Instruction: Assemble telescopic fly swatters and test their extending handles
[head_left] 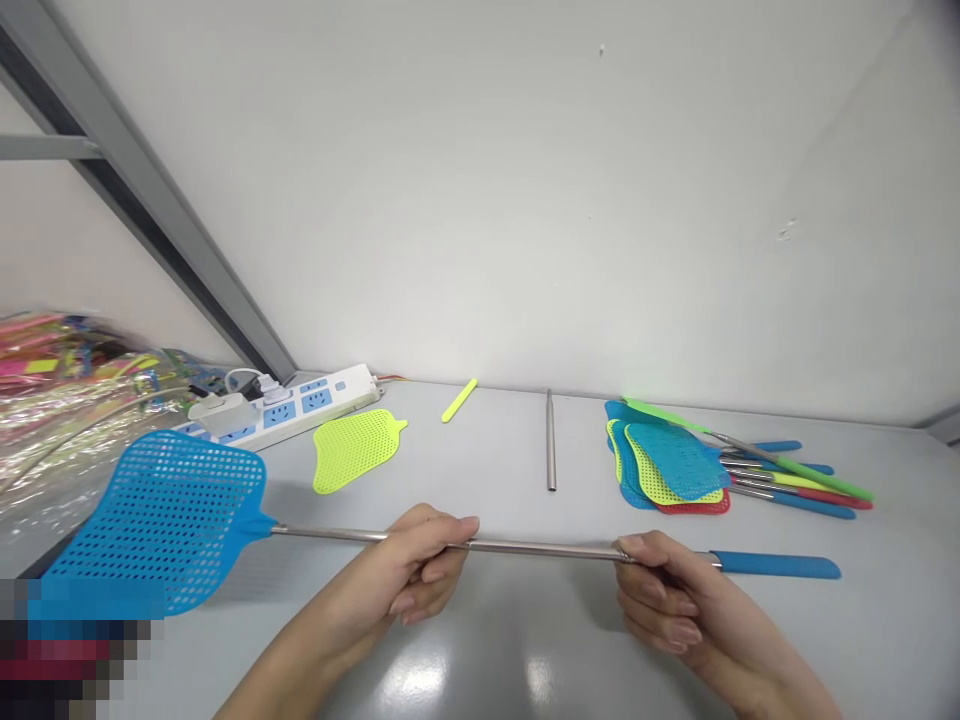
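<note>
Both my hands hold one blue fly swatter [180, 510] level above the table, its metal rod drawn out long. My left hand [424, 565] is closed round the rod nearer the perforated blue head. Towards the blue handle, my right hand [664, 590] grips the thicker part of the rod. Beyond my hands lie a loose yellow swatter head [356, 450], a short yellow handle piece [459, 400] and a bare metal tube [551, 440]. A pile of assembled swatters [675, 460] in blue, yellow, red and green rests at the right, handles pointing right.
A white power strip [330, 400] with plugs in it lies at the back left of the grey table [510, 470]. Clear plastic bags [75, 420] of colourful parts sit at the far left, beside a grey metal frame post [180, 220]. A white wall [525, 200] borders the back.
</note>
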